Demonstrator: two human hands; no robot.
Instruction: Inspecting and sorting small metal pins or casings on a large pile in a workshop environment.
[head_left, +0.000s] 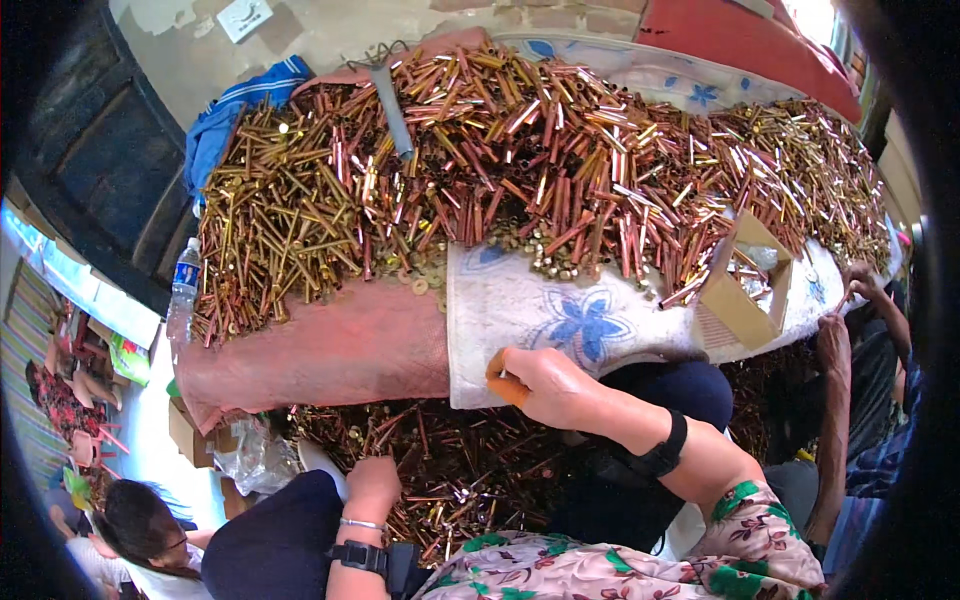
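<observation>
My right hand, with orange covers on its fingertips, is closed just above the near edge of a white cloth with blue flowers. Whatever its curled fingers hold, if anything, cannot be made out. Lower down, my left hand is closed at a lower pile of long metal bolts; its fingertips are hidden. A wide heap of copper- and brass-coloured metal tubes and bolts covers the far part of the work surface. Small washers and nuts lie along its near edge.
An open cardboard box stands on the cloth at right, near another person's hands. Red sacking covers the left front. A plastic bottle and blue fabric are at the left end. Another person sits lower left.
</observation>
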